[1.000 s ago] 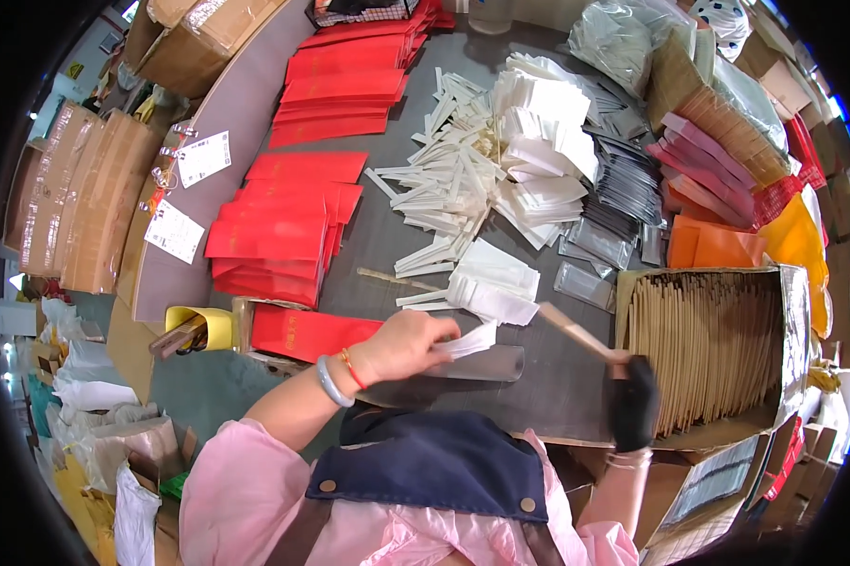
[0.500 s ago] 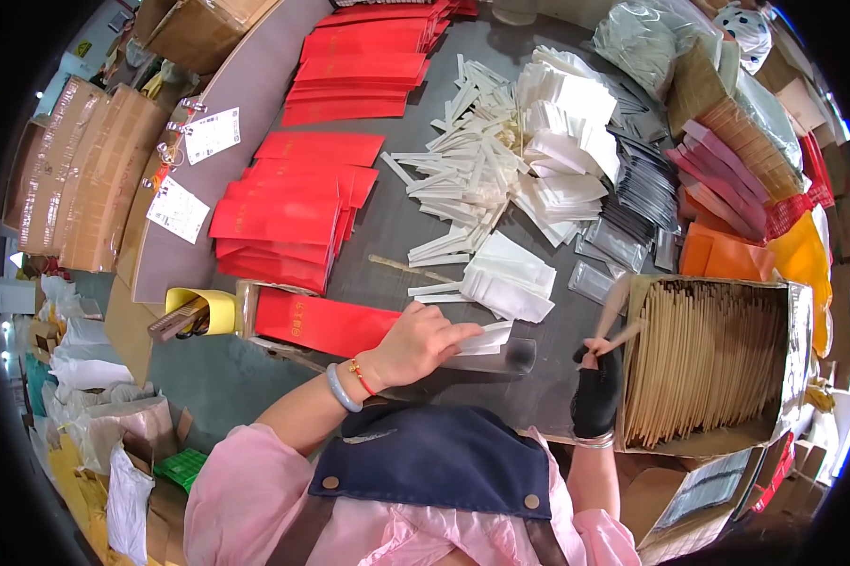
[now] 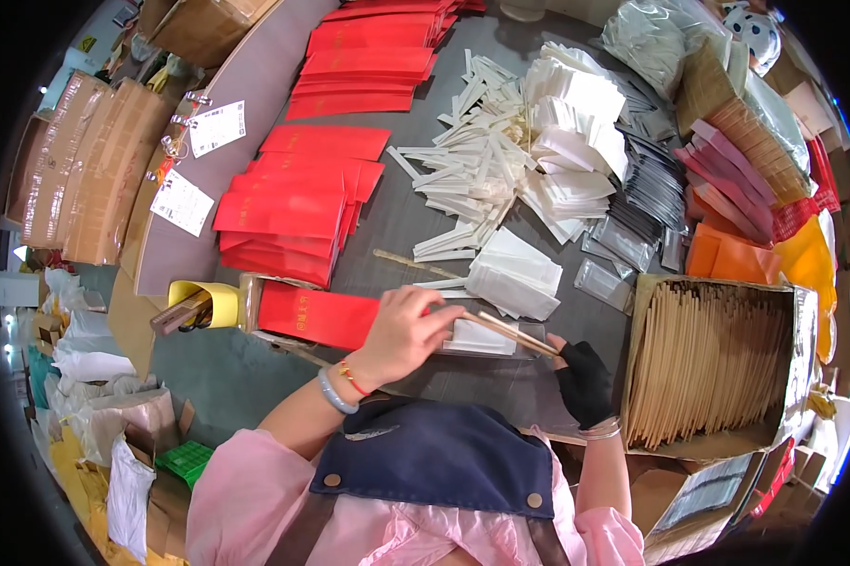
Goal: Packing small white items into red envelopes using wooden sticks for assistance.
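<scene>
My right hand (image 3: 585, 382), in a black fingerless glove, pinches a pair of wooden chopsticks (image 3: 519, 335). They slant up to the left, and their far ends reach the fingers of my bare left hand (image 3: 408, 330). That hand is closed over the right end of a red paper sleeve (image 3: 316, 316), and a bit of red shows between its fingers. Under the chopsticks lies a white paper packet (image 3: 481, 338), with clear plastic around it. How the left fingertips grip is partly hidden.
An open carton of chopsticks (image 3: 708, 368) stands at the right. Beyond are white packets (image 3: 514, 274), narrow white strips (image 3: 472, 179), dark plastic-wrapped pieces (image 3: 653, 184) and stacks of red sleeves (image 3: 283, 212). A yellow cup (image 3: 219, 304) sits at the left.
My right hand has moved left from the carton's edge, bringing the chopsticks over to my left hand. My left hand has shifted slightly, its fingers now meeting the chopsticks.
</scene>
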